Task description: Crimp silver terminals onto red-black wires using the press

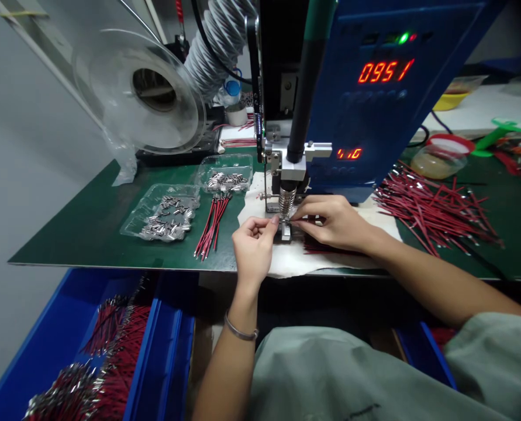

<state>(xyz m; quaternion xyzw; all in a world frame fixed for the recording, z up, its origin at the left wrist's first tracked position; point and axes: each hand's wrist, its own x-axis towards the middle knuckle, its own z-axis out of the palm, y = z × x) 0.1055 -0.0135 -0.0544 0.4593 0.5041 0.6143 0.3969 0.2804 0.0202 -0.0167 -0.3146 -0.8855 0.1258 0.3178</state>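
Observation:
My left hand (pixel 255 245) is closed in a pinch at the left side of a small metal block (pixel 286 233), under the machine's spring-wrapped tip (pixel 287 202). From the right, my right hand (pixel 334 219) pinches at the same spot, thumb and forefinger together. Whatever the fingertips hold is too small to make out. Below my right hand, dark red wires (pixel 324 247) lie on a white cloth (pixel 282 260). The blue machine (pixel 356 117) stands right behind, with lit red digits on its front.
Left of my hands are a bundle of red wires (pixel 213 225) and two clear trays, the nearer tray (pixel 131 219) holding small metal parts. A large wire pile (pixel 431 204) lies at right. A blue bin (pixel 148 356) of wires sits below the table edge. A clear spool (pixel 106 88) stands back left.

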